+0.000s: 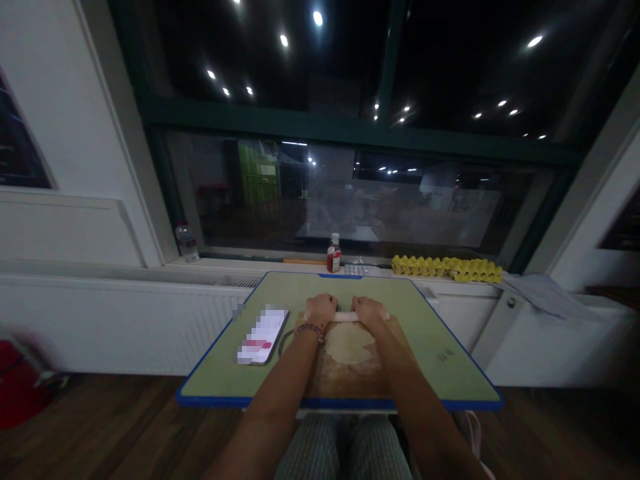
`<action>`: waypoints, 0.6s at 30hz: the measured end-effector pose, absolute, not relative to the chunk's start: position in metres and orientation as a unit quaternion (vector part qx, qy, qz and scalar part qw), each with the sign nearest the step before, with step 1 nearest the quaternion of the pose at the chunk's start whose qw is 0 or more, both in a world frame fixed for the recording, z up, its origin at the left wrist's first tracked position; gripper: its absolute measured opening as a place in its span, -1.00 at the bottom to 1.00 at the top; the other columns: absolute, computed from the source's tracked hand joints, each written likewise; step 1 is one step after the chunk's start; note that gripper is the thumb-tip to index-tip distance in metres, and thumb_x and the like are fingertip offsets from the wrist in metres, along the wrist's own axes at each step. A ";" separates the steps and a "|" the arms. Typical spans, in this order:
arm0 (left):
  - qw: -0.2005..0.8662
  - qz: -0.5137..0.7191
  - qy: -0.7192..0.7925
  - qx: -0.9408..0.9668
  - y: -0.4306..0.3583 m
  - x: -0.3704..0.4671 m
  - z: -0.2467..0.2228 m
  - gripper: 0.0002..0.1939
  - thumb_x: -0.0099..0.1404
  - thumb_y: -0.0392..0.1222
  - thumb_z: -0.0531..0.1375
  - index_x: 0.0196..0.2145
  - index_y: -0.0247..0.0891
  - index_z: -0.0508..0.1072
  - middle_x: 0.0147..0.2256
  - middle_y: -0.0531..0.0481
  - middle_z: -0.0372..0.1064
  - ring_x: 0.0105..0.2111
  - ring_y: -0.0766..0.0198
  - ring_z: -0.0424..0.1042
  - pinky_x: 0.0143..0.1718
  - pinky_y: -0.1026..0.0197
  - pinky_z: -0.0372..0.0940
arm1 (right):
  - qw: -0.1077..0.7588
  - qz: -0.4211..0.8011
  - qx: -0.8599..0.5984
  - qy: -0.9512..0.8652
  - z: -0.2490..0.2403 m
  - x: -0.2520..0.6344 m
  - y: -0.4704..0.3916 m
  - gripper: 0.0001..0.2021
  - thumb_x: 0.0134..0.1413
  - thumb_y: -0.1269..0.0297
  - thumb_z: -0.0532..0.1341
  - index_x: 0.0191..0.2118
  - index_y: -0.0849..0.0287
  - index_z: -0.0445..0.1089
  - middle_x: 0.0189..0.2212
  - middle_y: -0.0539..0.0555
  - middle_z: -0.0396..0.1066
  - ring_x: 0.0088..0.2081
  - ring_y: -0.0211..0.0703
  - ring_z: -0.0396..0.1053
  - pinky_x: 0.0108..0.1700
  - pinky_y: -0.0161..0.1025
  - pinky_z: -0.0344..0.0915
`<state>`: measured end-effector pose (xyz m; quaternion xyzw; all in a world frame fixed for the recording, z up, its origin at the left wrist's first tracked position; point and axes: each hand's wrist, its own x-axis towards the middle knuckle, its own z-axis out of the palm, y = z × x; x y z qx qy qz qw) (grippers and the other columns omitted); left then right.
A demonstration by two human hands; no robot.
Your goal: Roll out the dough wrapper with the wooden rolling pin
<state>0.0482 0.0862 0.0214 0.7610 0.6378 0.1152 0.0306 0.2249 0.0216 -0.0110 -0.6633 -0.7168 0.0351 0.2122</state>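
Note:
A pale rolling pin (347, 317) lies crosswise at the far edge of a flat sheet of dough (349, 345). My left hand (321, 308) is closed around its left part, and my right hand (369, 311) grips it on the right. Both fists are a short gap apart, with the bare middle of the pin showing between them. Under the dough is a wooden board (350, 385) dusted with flour. The dough is thin and roughly round, with an uneven right edge. A beaded bracelet (310, 329) sits on my left wrist.
The board rests on a green table (220, 373) with a blue rim. A phone (263, 337) with a lit screen lies left of the board. On the sill beyond stand a small bottle (334, 253), yellow egg cartons (447, 268) and a clear plastic bottle (187, 242).

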 end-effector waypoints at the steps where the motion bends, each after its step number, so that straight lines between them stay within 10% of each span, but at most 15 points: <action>1: 0.029 0.119 0.642 0.757 0.090 0.049 0.019 -0.64 0.41 -0.13 -0.02 -0.09 -0.23 0.55 -0.14 -0.20 0.54 -0.08 0.11 0.48 -0.09 0.17 0.27 | 0.210 0.037 -0.665 -0.716 -0.010 0.222 0.022 -0.53 0.25 0.01 0.03 0.08 0.17 0.45 -0.08 0.15 0.53 -0.07 -0.11 0.44 -0.12 -0.34 0.29; 18: -0.011 0.062 0.577 0.815 0.086 0.048 0.012 -0.65 0.40 -0.14 -0.02 0.00 -0.16 0.47 0.13 -0.25 0.25 0.18 -0.16 0.10 0.07 -0.24 0.12 | 0.049 0.055 -0.704 -0.706 0.020 0.198 0.068 -0.53 0.31 0.04 -0.09 0.08 0.11 0.41 0.01 0.19 0.48 0.02 0.00 0.42 0.00 -0.16 0.23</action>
